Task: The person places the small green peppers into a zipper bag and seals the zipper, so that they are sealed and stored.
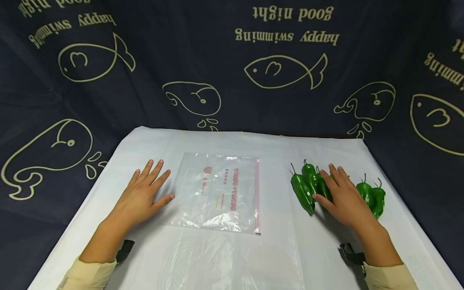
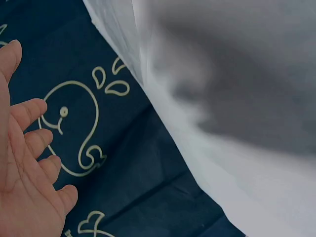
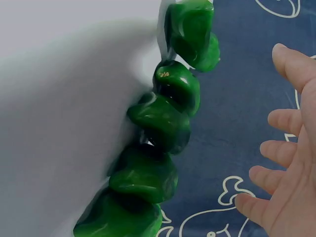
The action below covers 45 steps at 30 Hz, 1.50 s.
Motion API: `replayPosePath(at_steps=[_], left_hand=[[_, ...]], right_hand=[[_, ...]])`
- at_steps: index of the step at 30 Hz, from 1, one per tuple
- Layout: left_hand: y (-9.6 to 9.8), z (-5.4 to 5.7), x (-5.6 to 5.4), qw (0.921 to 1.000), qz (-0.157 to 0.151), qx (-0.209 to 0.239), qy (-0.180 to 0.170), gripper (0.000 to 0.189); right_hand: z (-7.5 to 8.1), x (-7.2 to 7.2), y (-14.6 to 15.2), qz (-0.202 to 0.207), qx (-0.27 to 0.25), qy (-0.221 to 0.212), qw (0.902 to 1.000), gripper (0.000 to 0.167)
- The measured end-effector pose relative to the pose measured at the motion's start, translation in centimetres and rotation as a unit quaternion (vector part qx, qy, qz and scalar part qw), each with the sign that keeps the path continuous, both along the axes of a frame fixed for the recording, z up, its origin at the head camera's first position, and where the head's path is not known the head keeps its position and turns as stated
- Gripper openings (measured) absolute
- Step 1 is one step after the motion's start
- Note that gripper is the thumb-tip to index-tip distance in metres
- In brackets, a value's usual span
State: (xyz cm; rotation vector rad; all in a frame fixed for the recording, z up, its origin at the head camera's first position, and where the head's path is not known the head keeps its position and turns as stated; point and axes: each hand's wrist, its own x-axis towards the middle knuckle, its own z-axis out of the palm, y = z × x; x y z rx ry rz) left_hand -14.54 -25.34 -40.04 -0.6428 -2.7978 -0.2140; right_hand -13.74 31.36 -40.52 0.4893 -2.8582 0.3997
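My left hand (image 1: 139, 199) is spread palm down over the white table, just left of a clear plastic zip bag (image 1: 195, 193). The bag lies flat, with pink printing and a pink zip strip along its right edge. In the left wrist view the same hand (image 2: 29, 163) shows its palm and loosely extended fingers. My right hand (image 1: 344, 197) is held, fingers extended, over a row of glossy green peppers (image 1: 302, 193), partly covering those in the middle. From the right wrist view, the peppers (image 3: 160, 121) line up beside the hand (image 3: 291, 168), apart from its fingers.
A white cover (image 1: 268, 257) lies over the table. Behind and around it hangs a dark blue cloth (image 1: 217, 52) with fish and whale drawings. Dark straps (image 1: 351, 254) sit at the wrists, by the pale sleeves (image 1: 389, 276).
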Motion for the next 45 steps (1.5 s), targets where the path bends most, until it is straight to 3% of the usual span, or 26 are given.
replayPosePath(at_steps=[11, 22, 28, 34, 45], left_hand=[[2.1, 0.4, -1.2, 0.9984, -0.052, -0.015, -0.015, 0.075], [5.5, -0.4, -2.2, 0.992, -0.111, -0.05, -0.035, 0.074], [7.8, -0.7, -2.7, 0.9891, -0.133, -0.045, -0.043, 0.072], [10.3, -0.9, -3.2, 0.9842, -0.155, -0.055, -0.067, 0.073], [15.5, -1.3, -2.6, 0.9741, -0.197, -0.085, -0.072, 0.072]], right_hand=[[0.1, -0.9, -0.5, 0.009, -0.035, -0.03, 0.9989, 0.08], [0.2, -1.7, -1.1, 0.016, -0.003, -0.062, 0.9979, 0.079], [-0.4, -2.1, -1.5, 0.014, 0.018, -0.078, 0.9967, 0.081], [-1.0, -2.3, -2.1, 0.029, 0.035, -0.068, 0.9966, 0.078], [-1.7, -2.7, -2.8, 0.047, 0.061, -0.034, 0.9964, 0.074]])
